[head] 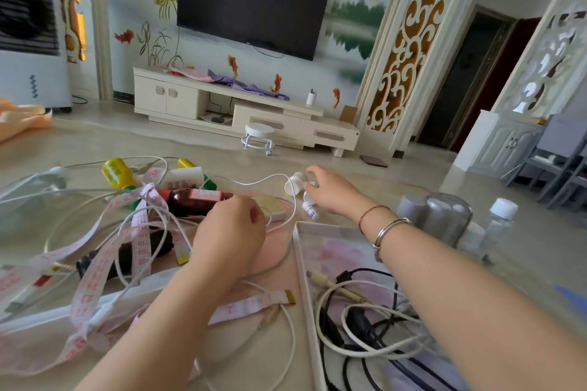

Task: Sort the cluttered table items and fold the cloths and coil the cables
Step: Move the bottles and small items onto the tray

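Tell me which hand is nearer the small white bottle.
Right. The right hand reaches over the small white bottle, fingertips at it; the left hand sits nearer the person, by the brown bottle.

Red numbers run along the pink measuring tape (139, 241) left of the left grip: 108, 109, 110. Bottle labels are too blurred to read.

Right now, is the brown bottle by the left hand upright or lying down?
Lying down: the brown bottle rests on its side among cables, near the left hand.

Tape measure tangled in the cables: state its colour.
Pale pink soft tape measure with red numerals, head view.
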